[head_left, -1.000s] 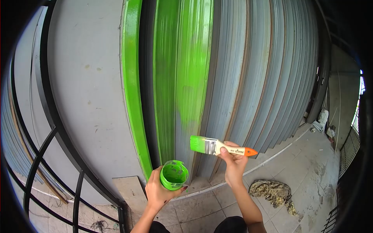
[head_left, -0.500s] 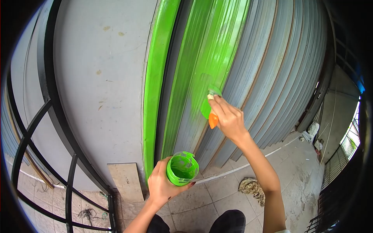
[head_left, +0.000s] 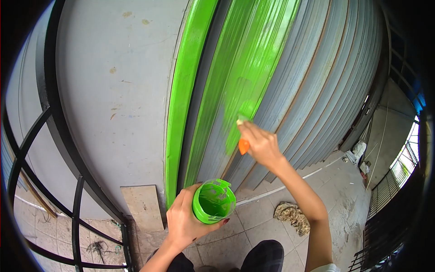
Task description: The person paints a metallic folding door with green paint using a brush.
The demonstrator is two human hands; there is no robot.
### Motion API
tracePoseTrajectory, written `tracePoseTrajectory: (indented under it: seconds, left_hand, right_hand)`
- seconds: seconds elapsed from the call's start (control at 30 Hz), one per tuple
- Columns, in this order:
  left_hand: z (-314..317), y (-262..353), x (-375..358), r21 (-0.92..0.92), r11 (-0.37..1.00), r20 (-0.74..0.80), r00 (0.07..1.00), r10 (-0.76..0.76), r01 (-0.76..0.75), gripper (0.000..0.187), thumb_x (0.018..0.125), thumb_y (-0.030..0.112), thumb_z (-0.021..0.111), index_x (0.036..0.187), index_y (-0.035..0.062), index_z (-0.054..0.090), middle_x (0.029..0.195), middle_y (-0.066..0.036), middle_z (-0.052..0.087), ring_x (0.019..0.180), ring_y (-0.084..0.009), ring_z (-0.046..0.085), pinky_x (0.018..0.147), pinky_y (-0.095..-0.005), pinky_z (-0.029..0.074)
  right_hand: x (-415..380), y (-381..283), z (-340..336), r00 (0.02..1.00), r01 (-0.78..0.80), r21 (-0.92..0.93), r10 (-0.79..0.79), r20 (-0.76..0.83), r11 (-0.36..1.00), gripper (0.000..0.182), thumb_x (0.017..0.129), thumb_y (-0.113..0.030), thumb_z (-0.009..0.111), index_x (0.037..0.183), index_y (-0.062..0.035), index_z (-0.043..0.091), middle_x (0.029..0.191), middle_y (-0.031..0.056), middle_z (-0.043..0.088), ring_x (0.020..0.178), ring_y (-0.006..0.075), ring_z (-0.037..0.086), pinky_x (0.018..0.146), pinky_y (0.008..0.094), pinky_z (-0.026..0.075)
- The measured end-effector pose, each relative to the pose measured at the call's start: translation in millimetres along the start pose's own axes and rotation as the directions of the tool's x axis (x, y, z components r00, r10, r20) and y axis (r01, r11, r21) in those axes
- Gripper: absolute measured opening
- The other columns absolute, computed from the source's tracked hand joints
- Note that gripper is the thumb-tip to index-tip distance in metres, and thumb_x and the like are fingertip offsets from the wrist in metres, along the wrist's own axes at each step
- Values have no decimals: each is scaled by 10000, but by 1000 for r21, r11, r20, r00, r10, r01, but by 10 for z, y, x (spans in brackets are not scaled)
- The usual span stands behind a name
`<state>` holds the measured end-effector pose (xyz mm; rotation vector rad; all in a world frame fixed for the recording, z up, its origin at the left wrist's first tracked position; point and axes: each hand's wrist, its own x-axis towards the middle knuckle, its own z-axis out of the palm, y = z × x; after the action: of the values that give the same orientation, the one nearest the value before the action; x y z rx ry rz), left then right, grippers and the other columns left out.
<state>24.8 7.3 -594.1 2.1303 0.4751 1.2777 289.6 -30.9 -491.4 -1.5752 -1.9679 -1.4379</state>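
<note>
My left hand [head_left: 182, 221] is wrapped round a small paint cup [head_left: 214, 201], coated in green and holding green paint, with its mouth tipped toward me. My right hand [head_left: 262, 144] grips a paintbrush [head_left: 244, 146] by its handle, whose orange end sticks out below the fingers. The bristles are mostly hidden and sit against the folding metal shutter [head_left: 312, 86], over a freshly painted green panel [head_left: 260, 54]. Streaky wet paint ends a little below the brush, and bare grey metal shows under it.
A green door frame [head_left: 179, 113] borders a grey wall [head_left: 118, 90] on the left. Black metal bars [head_left: 52, 122] curve in front of that wall. A board [head_left: 142, 206] leans at its foot. A crumpled dirty cloth [head_left: 292, 218] lies on the tiled floor near my right arm.
My right hand has moved slightly down and left with the brush along the green panel. The camera view has shifted a little. My left hand still holds the paint cup.
</note>
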Motion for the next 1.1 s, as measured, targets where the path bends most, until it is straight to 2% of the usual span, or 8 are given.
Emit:
tracePoseTrajectory:
  seconds: [0.1,0.27,0.47,0.6,0.73,0.93,1.0,1.1]
  left_hand:
    - [68,-25,2,-14,1000,3,1000,3,-3,851,494,367,939,1175,19,566,1021,-131,659,871,-300,683,725,-384,567]
    - [87,3,3,-26,999,57,998,-38,40,874,485,354,947,1188,7,560,1048,-134,656,924,-294,678,792,-380,559]
    - [87,2,-3,-28,999,32,999,30,-30,844,498,358,939,1178,25,566,993,-131,662,836,-297,688,699,-374,570]
    - [103,0,-8,-38,998,81,996,-46,49,862,484,361,945,1175,4,572,1037,-134,655,907,-299,678,781,-384,561]
    - [126,-6,-3,-44,996,101,992,-77,81,873,476,361,948,1174,-7,574,1057,-139,652,941,-302,673,821,-388,556]
    - [42,62,-28,-57,996,106,993,-59,65,882,483,365,947,1186,-8,566,1067,-144,647,934,-303,673,819,-387,556]
    - [26,81,-44,-41,999,68,998,1,2,866,496,363,941,1192,15,562,1018,-136,657,871,-299,683,740,-379,564]
    - [-7,115,-35,-42,997,39,997,63,-62,852,504,357,938,1193,28,560,987,-131,661,837,-297,687,699,-377,567]
  right_hand:
    - [442,285,-332,971,-5,-191,-41,-237,982,262,754,-45,685,1010,-12,641,1028,174,699,882,263,722,619,320,599]
    - [-270,-183,308,985,170,-184,-169,18,968,203,802,-66,657,992,0,633,975,187,703,870,253,726,613,312,606]
    - [-360,-290,511,962,46,185,-93,257,982,294,776,23,603,1069,-4,614,1006,161,714,809,251,729,586,340,608]
    - [705,323,-63,997,15,34,-13,-72,999,402,711,79,622,1084,-71,628,978,112,718,703,266,701,530,350,562]
    - [1118,560,-319,956,45,-251,-114,-269,967,228,773,-3,634,997,-35,609,918,98,700,663,240,690,492,334,554]
    - [-231,-311,635,954,296,-93,-289,76,951,108,801,-76,641,859,6,601,912,212,682,790,250,712,582,304,598]
    - [-510,-615,704,941,229,190,-267,207,955,104,780,-49,630,850,20,597,937,209,689,782,266,719,566,319,592]
    - [-415,-578,764,940,220,171,-256,224,960,120,786,-27,609,897,18,594,974,195,691,767,254,722,549,329,586]
